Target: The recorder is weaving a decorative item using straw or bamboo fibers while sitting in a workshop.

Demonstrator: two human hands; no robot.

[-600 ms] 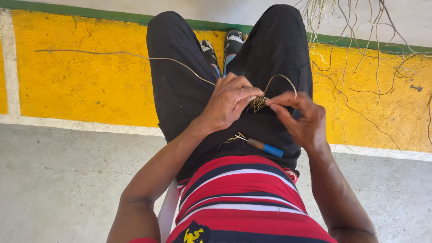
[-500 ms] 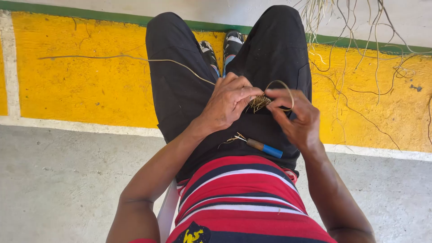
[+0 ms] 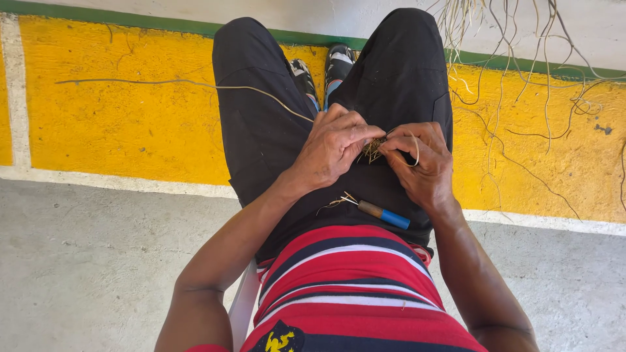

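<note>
1. While it sits over the lap, the small tan bundle of woven dry fibre (image 3: 372, 149) looks barely begun.
2. The left hand (image 3: 332, 146) and right hand (image 3: 424, 163) both pinch it tightly.
3. A long pale fibre strand (image 3: 195, 83) trails left, unworked.
4. A blue-handled tool (image 3: 383, 214) lies on the black trousers (image 3: 261, 130).

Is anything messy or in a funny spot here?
Loose dry fibre strands sprawl tangled over the yellow floor, and a blue-handled tool lies loose on the lap, below both hands.

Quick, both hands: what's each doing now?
Left hand: closed, pinching the fibre knot.
Right hand: closed, pinching the same knot.
</note>
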